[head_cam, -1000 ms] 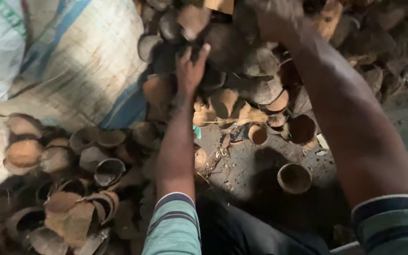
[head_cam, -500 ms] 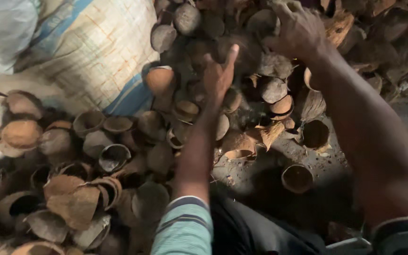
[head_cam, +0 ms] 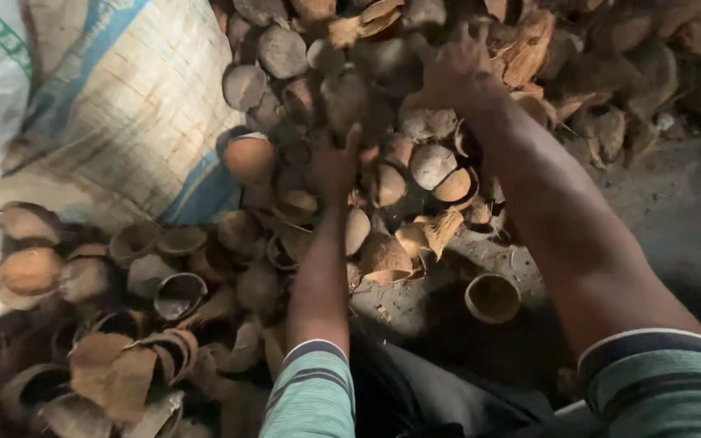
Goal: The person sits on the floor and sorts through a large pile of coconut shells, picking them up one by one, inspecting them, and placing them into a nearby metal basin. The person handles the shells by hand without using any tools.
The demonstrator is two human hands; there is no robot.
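While both hands are sunk in the heap of brown half-round coconut shells (head_cam: 415, 174), the shells look hard, stiff and light, rough and fibrous outside, so not slippery; rims look thin and chipped, likely to crack if squeezed or dropped. Best hold, by my read: pinch over a rim, or cup the dome.

The left hand (head_cam: 336, 166) is raised with fingers spread, palm against shells mid-heap; cannot tell if it grips one. The right hand (head_cam: 454, 71) is further up the pile, fingers curled down among shells and husk; whether it has one clamped is hidden.

One round orange-brown shell dome (head_cam: 248, 156) sits just left of the left hand. A single cup-up empty shell (head_cam: 492, 297) lies apart on the grey dusty floor (head_cam: 675, 219), between the forearms.

Room: the woven white-and-blue plastic sack (head_cam: 115, 122) bounds the left side, loose shells crowd the lower left, the heap closes off the top. Bare floor at right is the only open room. Striped green sleeves (head_cam: 311, 397) at the bottom.
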